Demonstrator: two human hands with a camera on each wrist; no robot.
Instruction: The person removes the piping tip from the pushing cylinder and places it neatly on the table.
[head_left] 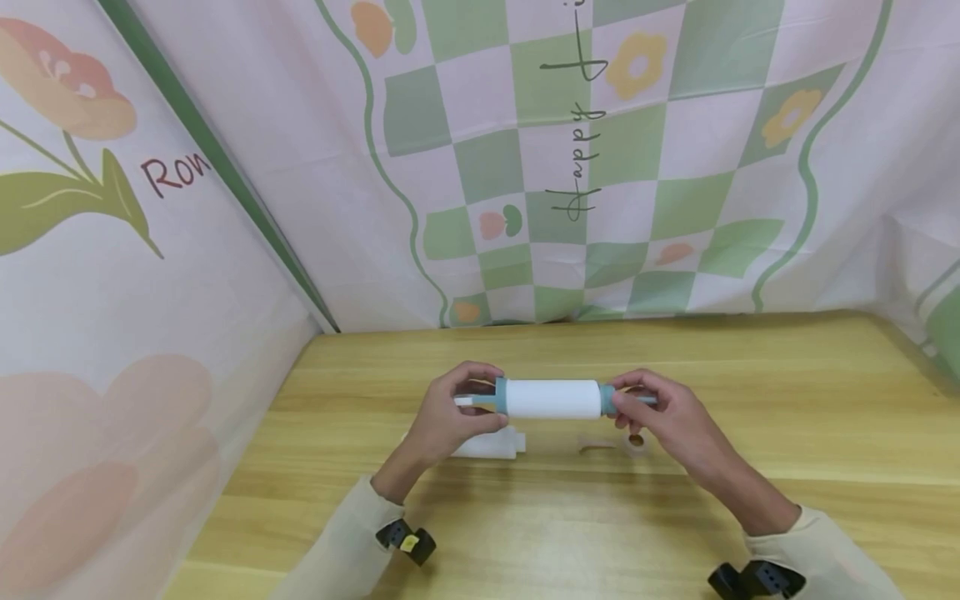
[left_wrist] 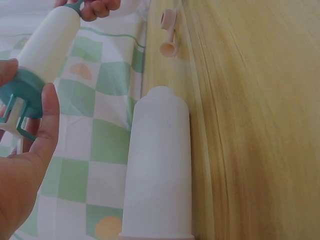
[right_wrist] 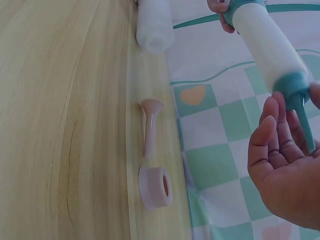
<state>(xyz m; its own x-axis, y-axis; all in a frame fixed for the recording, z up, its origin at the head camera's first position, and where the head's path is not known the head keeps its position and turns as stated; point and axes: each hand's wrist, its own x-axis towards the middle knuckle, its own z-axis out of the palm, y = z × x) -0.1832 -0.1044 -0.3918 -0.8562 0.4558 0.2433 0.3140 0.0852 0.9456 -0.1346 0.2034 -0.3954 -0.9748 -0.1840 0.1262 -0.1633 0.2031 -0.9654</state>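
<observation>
A white squeeze bottle (head_left: 553, 398) with teal ends is held level above the table, crosswise between both hands. My left hand (head_left: 450, 408) grips its wide teal end (left_wrist: 22, 92), thumb and fingers on opposite sides; a white piece in a teal frame sticks out there. At the other end, my right hand (head_left: 663, 417) pinches the teal collar (right_wrist: 291, 85), from which a thin teal nozzle (right_wrist: 306, 125) runs out past the fingers. Behind the left hand a second white bottle (left_wrist: 161, 165) lies on its side, with a narrow neck and a pink rim at its base.
On the wooden table (head_left: 525, 525) lie a pink nozzle (right_wrist: 150, 127) with a flared end and a pink ring collar (right_wrist: 154, 187), below the right hand. A patterned cloth (head_left: 558, 150) hangs along the table's far edge, and another (head_left: 150, 292) hangs at the left.
</observation>
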